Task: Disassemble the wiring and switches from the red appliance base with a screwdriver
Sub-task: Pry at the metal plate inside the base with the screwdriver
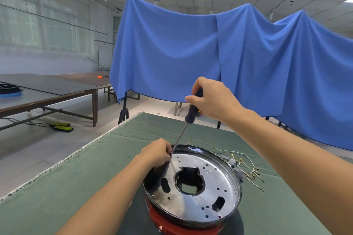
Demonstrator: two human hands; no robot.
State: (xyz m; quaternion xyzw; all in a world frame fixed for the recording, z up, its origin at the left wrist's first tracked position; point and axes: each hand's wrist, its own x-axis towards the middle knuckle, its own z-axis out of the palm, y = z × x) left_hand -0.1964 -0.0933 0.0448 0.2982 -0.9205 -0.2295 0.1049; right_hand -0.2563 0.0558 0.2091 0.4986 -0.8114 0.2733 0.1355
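Head view
Appliance base (193,187): sat near the front of the green-covered table (80,183), its red body showing only at the bottom edge under a shiny metal plate pierced with holes and a jagged central opening.
Right hand (212,99): was raised above the base, fingers wrapped around the dark handle of the screwdriver (188,120).
Screwdriver: slanted down and to the left, its thin shaft reaching the plate's far-left rim; the tip was hidden beside the left hand's fingers.
Left hand (157,151): rested on that same rim, fingers curled at the shaft's lower end; whether they pinched the shaft or a part of the base could not be told.
Wiring (246,166): loose pale wires with yellow terminals and a small grey switch block lay on the cloth just right of the base.
Background: a blue cloth (210,53) hung behind the table.
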